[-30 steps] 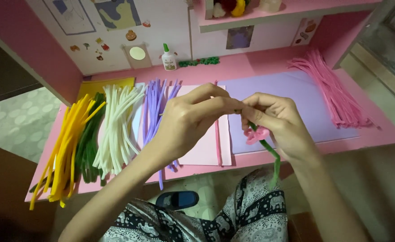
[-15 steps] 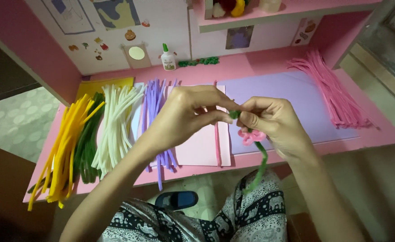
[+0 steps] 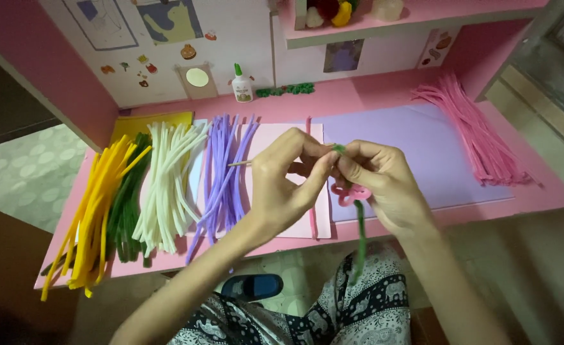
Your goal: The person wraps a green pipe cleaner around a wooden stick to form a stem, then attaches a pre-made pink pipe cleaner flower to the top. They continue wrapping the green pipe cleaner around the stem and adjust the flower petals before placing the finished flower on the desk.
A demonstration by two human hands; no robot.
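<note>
Hands [image 3: 288, 182] [image 3: 384, 182] pinch green stem [image 3: 360, 233] below white glue bottle [image 3: 241, 85].

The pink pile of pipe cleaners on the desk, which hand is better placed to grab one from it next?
Probably the right hand. The pink pipe cleaners lie on the desk's right side, nearer to it. The left hand would have to cross over. Both hands now pinch the green pipe cleaner, so one must let go first.

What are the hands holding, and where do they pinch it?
Both hands, left hand and right hand, pinch the top end of a green fuzzy wire with a pink loop.
</note>
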